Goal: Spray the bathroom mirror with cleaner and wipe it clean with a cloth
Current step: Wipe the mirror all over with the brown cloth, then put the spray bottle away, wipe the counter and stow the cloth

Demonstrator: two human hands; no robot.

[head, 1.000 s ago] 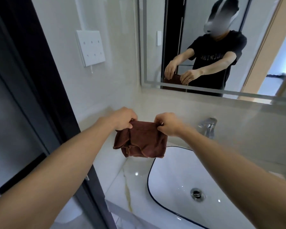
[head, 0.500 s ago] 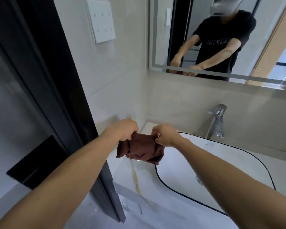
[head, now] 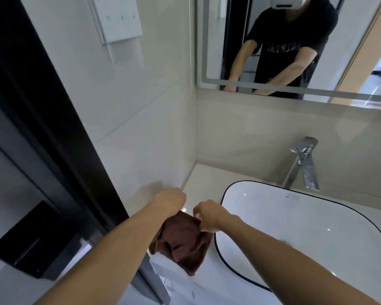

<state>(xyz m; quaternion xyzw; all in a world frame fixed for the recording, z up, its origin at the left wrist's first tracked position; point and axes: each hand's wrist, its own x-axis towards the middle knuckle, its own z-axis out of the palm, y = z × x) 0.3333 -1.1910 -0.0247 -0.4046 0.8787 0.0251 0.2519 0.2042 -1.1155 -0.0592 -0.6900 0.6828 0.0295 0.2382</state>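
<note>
A brown cloth (head: pixel 180 243) hangs crumpled between both hands, low over the counter's left front corner. My left hand (head: pixel 171 200) grips its left top edge in a fist. My right hand (head: pixel 208 215) pinches the right top edge with curled fingers. The mirror (head: pixel 295 40) is on the wall at the upper right, well above the hands, and reflects a person in a black T-shirt with both arms lowered. No spray bottle shows in this view.
A white basin with a black rim (head: pixel 299 227) sits in the counter right of the hands, with a chrome tap (head: pixel 305 164) behind it. A white panel (head: pixel 117 18) hangs on the left tiled wall. A black door frame (head: pixel 53 128) runs down the left.
Both hands have lowered the cloth toward the counter's front edge, away from the mirror. The view has tilted down, so the mirror sits higher in frame.
</note>
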